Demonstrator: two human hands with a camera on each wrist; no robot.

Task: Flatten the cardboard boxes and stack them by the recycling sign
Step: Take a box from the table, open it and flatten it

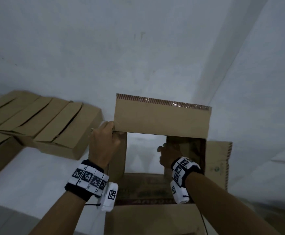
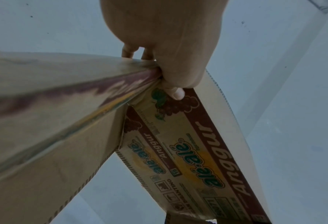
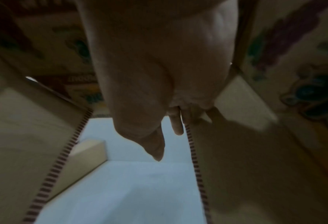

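A brown cardboard box with both ends open stands in front of me, and the white floor shows through it. Its far flap stands up, edged with striped tape. My left hand grips the far left corner. In the left wrist view the left hand pinches that corner, its thumb on the printed grape-drink side. My right hand is inside the box at the right inner flap. In the right wrist view its fingers curl over the striped edge of that flap, with the thumb free.
A pile of brown cardboard boxes lies on the floor to the left, against the white wall. White floor spreads around me. Another cardboard panel lies at the bottom, close to me.
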